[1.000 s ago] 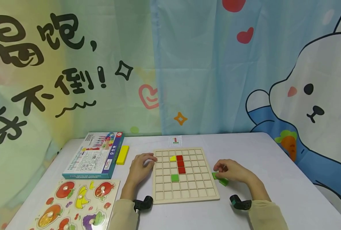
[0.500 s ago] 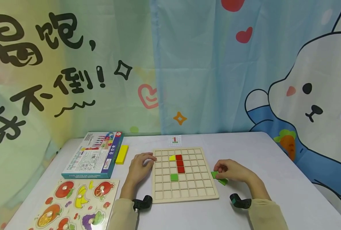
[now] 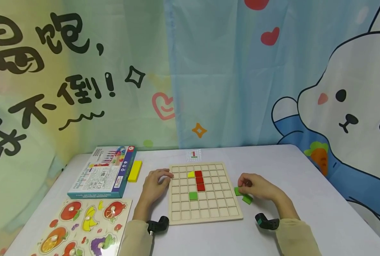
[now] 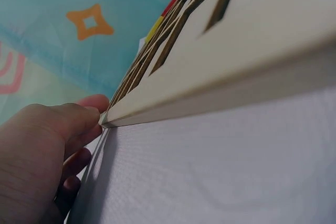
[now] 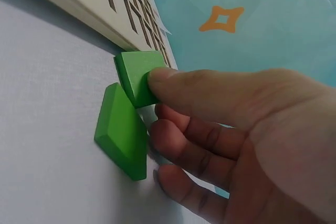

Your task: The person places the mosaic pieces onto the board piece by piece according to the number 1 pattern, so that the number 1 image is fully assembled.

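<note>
A wooden grid board (image 3: 209, 215) lies on the table, holding a yellow tile (image 3: 191, 174), red tiles (image 3: 200, 180) and a green tile (image 3: 193, 196). My left hand (image 3: 156, 186) touches the board's left edge with thumb and forefinger, the other fingers loosely bent. At the board's right side, my right hand (image 3: 259, 186) pinches one green block (image 5: 137, 72), its thumb on the block's face and the other fingers curled. The forefinger is partly hidden behind the thumb. Another green block (image 5: 122, 132) lies on the table just beside it.
A small pattern card (image 3: 193, 155) lies behind the board. To the left are a flat game box (image 3: 101, 172), a yellow block (image 3: 135, 171) and a fruit picture board (image 3: 90, 227). A printed curtain (image 3: 209, 71) hangs behind the table.
The head view has shifted slightly. My right fingers have moved a little off the second green block, which shows more now. The left hand stays at the board's edge.
</note>
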The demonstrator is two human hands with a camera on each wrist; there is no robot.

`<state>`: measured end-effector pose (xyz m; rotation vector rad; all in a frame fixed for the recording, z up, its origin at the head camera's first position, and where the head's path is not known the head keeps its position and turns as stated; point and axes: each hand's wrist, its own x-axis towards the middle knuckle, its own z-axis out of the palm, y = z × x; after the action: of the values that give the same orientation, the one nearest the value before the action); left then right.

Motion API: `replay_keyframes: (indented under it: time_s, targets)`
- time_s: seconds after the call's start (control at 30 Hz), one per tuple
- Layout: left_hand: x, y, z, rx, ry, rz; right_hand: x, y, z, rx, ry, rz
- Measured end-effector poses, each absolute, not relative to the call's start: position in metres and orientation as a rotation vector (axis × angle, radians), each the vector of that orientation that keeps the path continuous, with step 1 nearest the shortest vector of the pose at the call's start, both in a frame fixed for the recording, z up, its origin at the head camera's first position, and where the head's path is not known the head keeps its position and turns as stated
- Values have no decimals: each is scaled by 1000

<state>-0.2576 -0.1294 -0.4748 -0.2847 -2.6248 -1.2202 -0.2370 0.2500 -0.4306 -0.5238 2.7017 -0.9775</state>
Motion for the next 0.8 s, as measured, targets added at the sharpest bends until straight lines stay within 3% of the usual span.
replay_keyframes:
  time_s: [0.8]
  targets:
    - [-260,-131,-474,-275,-2655,-1237,-237,242,-425,-515,2768,-1067]
